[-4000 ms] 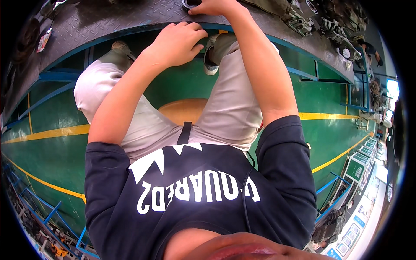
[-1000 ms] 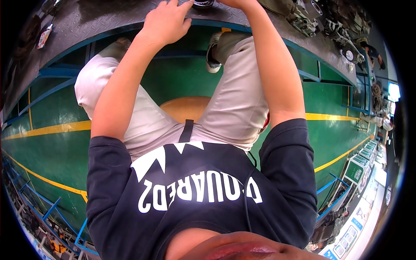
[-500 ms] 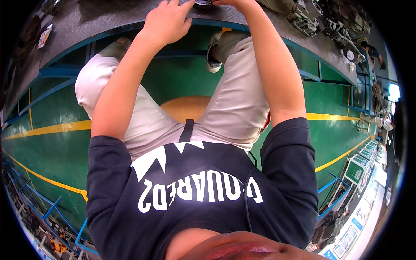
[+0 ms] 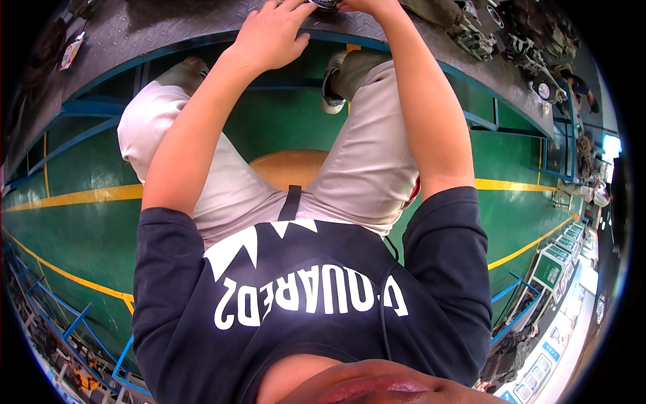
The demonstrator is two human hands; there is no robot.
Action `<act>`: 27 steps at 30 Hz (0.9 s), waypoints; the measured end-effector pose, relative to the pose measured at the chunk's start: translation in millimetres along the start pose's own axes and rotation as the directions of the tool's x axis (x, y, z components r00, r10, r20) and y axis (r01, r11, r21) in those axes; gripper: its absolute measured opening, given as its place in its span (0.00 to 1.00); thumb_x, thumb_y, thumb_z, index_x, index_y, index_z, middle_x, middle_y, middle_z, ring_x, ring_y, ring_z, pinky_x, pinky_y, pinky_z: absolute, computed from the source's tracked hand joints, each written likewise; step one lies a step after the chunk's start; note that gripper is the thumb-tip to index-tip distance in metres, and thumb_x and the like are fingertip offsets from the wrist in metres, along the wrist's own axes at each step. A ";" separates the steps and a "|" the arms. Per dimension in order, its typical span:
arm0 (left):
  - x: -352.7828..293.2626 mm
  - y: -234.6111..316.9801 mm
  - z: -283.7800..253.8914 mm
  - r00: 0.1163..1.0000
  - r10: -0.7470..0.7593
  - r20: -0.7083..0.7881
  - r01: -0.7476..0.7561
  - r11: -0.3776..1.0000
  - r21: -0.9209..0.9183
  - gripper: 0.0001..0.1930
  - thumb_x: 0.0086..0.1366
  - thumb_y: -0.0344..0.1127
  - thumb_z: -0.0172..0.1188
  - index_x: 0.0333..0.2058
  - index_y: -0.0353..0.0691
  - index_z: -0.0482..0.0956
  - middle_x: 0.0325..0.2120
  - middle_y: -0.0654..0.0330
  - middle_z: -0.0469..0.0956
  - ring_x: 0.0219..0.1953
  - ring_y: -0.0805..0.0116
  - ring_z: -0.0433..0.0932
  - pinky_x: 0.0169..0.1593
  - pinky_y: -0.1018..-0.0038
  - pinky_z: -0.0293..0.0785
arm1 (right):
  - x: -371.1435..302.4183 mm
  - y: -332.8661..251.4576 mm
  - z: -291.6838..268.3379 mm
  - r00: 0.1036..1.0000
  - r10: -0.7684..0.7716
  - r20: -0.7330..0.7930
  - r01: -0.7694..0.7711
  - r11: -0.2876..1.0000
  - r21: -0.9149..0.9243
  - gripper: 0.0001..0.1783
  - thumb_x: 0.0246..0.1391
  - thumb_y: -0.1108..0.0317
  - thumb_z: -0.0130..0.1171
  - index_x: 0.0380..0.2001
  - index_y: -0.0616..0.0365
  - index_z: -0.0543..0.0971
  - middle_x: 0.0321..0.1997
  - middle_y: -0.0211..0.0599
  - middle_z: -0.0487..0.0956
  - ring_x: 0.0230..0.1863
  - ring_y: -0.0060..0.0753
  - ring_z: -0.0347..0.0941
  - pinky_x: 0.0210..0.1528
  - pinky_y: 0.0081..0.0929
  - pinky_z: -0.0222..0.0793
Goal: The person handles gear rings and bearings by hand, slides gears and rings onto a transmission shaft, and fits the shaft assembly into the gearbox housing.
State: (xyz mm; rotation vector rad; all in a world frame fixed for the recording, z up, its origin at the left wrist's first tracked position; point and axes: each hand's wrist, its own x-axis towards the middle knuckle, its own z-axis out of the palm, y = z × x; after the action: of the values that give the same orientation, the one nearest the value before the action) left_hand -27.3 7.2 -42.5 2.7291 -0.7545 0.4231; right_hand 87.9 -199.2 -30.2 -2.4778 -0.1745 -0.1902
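At the top edge, a small dark, shiny round metal part [image 4: 326,3] lies on the bench between my hands, partly cut off by the picture's edge. My left hand [image 4: 272,35] reaches over the bench from the left, thumb out and fingers stretched, one fingertip close to the part or touching it. From the other side my right hand [image 4: 367,5] comes in, its bent fingers at the part's right rim, apparently gripping it. Much of that hand is out of the picture.
The grey tread-plate bench [image 4: 195,23] has a blue frame along its near edge. Several metal machine parts [image 4: 479,42] are piled on its right side. A small red and white packet [image 4: 71,51] sits far left. Beneath me shows a wooden stool seat [image 4: 286,166].
My left hand has shifted slightly right and down, its fingers a little nearer the part. The round part shows slightly more. My right hand is almost where it was.
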 end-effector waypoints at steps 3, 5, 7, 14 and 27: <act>0.1 -1.5 4.5 0.999 0.004 0.053 0.000 0.998 -0.067 0.31 0.61 0.39 0.63 0.62 0.35 0.71 0.64 0.45 0.70 0.62 0.43 0.70 0.63 0.51 0.70 | -4.2 -6.0 -6.4 0.991 0.061 0.122 -0.060 0.998 -0.015 0.13 0.47 0.64 0.63 0.29 0.64 0.87 0.25 0.47 0.86 0.31 0.38 0.87 0.41 0.32 0.82; 0.2 -1.3 6.5 0.999 0.032 0.026 -0.031 0.997 -0.066 0.31 0.62 0.39 0.63 0.62 0.33 0.70 0.63 0.44 0.70 0.63 0.43 0.70 0.63 0.51 0.69 | -4.4 -7.1 -8.0 0.978 0.093 0.187 -0.090 0.996 -0.024 0.13 0.47 0.64 0.64 0.28 0.64 0.87 0.24 0.45 0.86 0.29 0.35 0.87 0.39 0.30 0.82; 0.8 -0.3 6.3 0.999 0.033 0.022 -0.032 0.998 -0.058 0.31 0.62 0.39 0.63 0.62 0.33 0.70 0.63 0.44 0.70 0.63 0.43 0.69 0.63 0.51 0.69 | -4.4 -9.3 -8.9 0.970 0.111 0.214 -0.107 0.994 -0.032 0.13 0.48 0.64 0.63 0.28 0.64 0.87 0.22 0.43 0.86 0.26 0.32 0.86 0.37 0.28 0.82; 1.2 3.5 5.2 0.999 0.030 0.022 -0.029 0.999 -0.031 0.32 0.62 0.39 0.63 0.62 0.32 0.69 0.63 0.44 0.70 0.63 0.43 0.69 0.63 0.51 0.69 | 1.6 14.8 -9.2 0.942 0.028 0.335 -0.120 0.959 0.257 0.08 0.52 0.73 0.62 0.27 0.67 0.86 0.22 0.41 0.84 0.23 0.31 0.83 0.29 0.30 0.80; 0.3 4.1 7.3 0.999 0.044 -0.011 -0.044 0.998 -0.053 0.31 0.60 0.37 0.63 0.62 0.38 0.72 0.59 0.44 0.72 0.62 0.43 0.70 0.61 0.53 0.71 | 6.0 21.0 -8.3 0.928 0.144 0.344 -0.291 0.857 0.425 0.07 0.56 0.75 0.59 0.29 0.68 0.83 0.24 0.42 0.83 0.22 0.32 0.81 0.26 0.27 0.78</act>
State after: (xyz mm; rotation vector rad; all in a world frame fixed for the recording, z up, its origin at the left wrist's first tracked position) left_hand -27.8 1.3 -48.3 2.6635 -0.8128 0.4204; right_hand 96.6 -220.4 -35.0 -2.0011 -0.0514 0.3026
